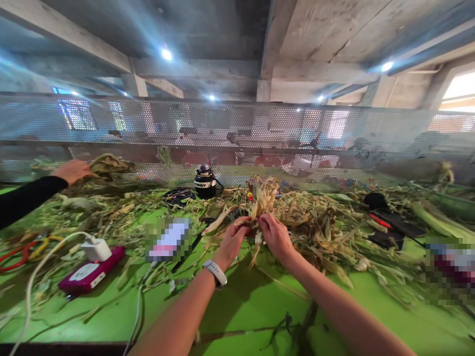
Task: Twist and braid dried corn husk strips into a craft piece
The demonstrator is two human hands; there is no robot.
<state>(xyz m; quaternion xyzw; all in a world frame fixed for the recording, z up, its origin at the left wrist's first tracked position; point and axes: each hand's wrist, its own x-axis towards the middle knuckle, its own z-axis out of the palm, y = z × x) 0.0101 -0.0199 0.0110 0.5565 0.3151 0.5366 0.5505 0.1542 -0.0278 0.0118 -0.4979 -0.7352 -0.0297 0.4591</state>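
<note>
In the middle of the head view a bunch of dry, yellowish leaves (265, 195), looking like a dried leafy plant, stands up between my two hands. My left hand (234, 238), with a white watch on its wrist, pinches the bunch low on its left side. My right hand (275, 237) grips the same bunch from the right, fingers closed close to the left ones. Part of the bunch hangs below the fingers. Exactly what lies between the fingertips is hidden. Under my forearms is the green tabletop (237, 306).
Heaps of dried leaves (319, 222) cover the table's back. A black jar (205, 183) stands behind. At left are a phone (168, 240), a purple power strip (91, 272) and red-handled scissors (20, 254). A co-worker's hand (74, 170) reaches in. A perforated metal screen (230, 128) rises behind.
</note>
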